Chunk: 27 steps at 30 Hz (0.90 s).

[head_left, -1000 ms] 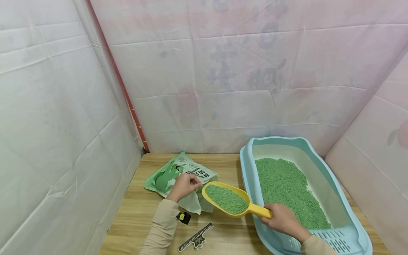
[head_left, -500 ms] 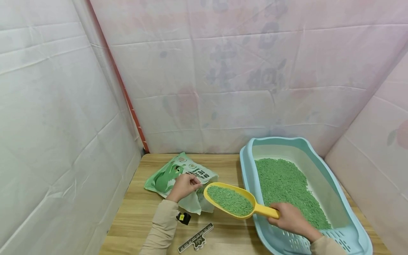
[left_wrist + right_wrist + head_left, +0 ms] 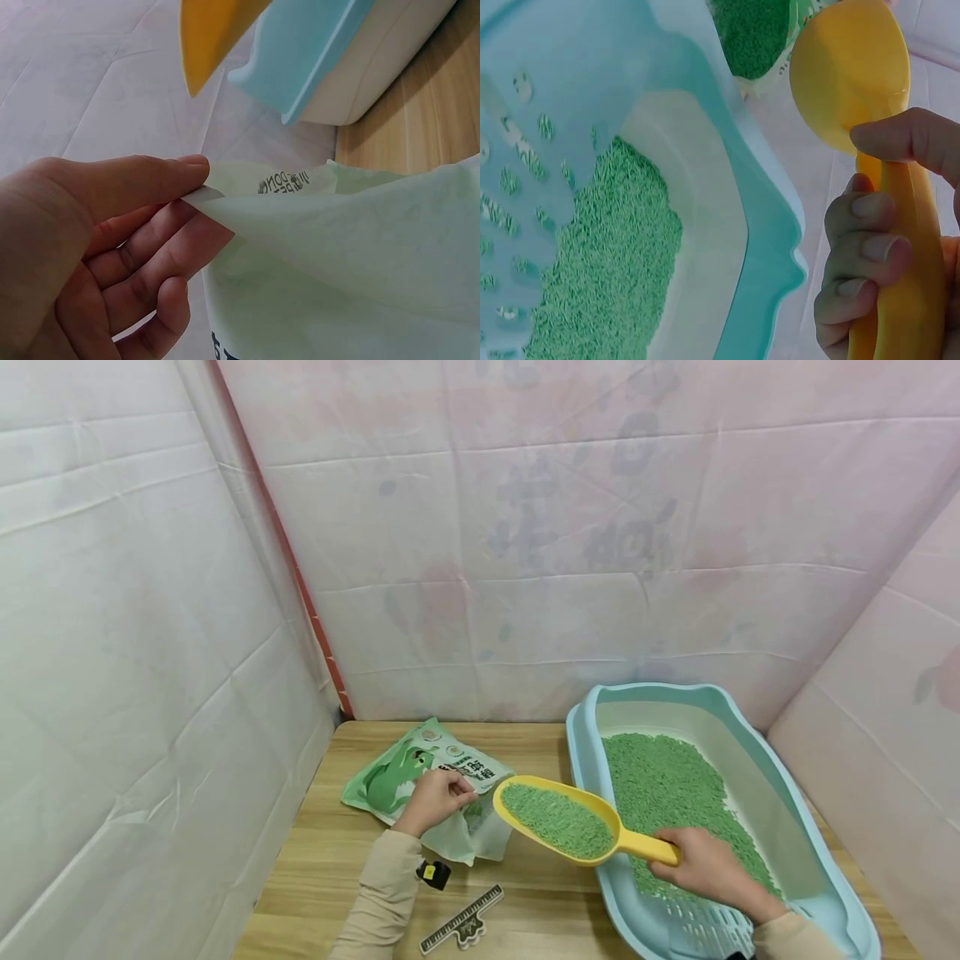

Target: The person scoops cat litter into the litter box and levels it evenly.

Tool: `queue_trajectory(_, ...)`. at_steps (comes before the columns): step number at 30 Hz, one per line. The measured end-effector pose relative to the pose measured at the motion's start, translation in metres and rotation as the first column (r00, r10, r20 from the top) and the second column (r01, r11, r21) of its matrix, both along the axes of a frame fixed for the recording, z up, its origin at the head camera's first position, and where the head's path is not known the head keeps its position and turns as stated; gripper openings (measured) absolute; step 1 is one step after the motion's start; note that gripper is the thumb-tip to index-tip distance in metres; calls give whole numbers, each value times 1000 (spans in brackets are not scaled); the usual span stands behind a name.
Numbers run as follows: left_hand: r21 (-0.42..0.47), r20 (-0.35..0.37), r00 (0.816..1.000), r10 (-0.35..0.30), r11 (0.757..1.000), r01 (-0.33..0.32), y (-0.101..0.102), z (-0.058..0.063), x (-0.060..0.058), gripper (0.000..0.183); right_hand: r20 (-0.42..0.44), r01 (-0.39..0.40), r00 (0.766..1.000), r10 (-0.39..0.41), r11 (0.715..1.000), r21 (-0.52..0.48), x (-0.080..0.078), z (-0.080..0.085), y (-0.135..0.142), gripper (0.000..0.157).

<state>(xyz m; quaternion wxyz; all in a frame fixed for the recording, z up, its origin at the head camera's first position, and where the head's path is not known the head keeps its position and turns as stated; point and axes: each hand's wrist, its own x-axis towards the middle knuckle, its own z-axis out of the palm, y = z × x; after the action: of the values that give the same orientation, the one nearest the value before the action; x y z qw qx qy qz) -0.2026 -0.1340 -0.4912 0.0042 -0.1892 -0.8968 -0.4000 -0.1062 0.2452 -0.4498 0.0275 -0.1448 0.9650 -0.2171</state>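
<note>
My left hand (image 3: 435, 800) pinches the edge of an opened green-and-white litter bag (image 3: 393, 783) lying on the table. In the left wrist view, thumb and fingers hold a corner of the pale bag mouth (image 3: 352, 247). My right hand (image 3: 708, 866) grips the handle of a yellow scoop (image 3: 647, 845) heaped with green pellet litter (image 3: 562, 822). The scoop's bowl is held between the bag and a blue litter box (image 3: 583, 752), its handle over the box's near-left rim. Green pellets (image 3: 663, 785) cover much of the box floor. The right wrist view shows the scoop's underside (image 3: 847, 67).
A piano-key patterned clip (image 3: 461, 922) lies on the wooden table (image 3: 322, 860) near the front. Beside the left sleeve is a small black block (image 3: 433, 874) with a yellow mark. Pale fabric walls (image 3: 525, 610) enclose the table. The box has a slotted near end.
My right hand has moved right with the filled scoop, away from the bag mouth and towards the litter box. My left hand stays on the bag edge.
</note>
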Motion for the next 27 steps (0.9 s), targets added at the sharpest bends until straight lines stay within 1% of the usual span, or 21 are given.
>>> queue_trajectory(4,1,-5,1000,0,1000,0,1,0,0,10,11,31,999,-31,999,10,-1,4,5,16)
queue_trajectory(8,-1,-1,1000,5,1000,-5,1,-1,0,10,-8,51,999,-51,998,21,-1,6,11,14)
queue_trajectory(13,-8,2,1000,11,1000,-11,0,-2,-1,11,-58,49,997,-47,998,36,-2,6,20,13)
queue_trajectory(19,-7,5,1000,11,1000,-11,0,-3,-2,10,-78,42,996,-41,999,17,-1,7,30,11)
queue_trajectory(23,-13,13,1000,12,1000,-12,1,-3,-2,10,-69,63,996,-62,998,21,1,10,36,11)
queue_trajectory(27,-18,15,1000,12,1000,-12,1,-3,-2,10,-47,98,994,-96,994,46,1,14,42,12)
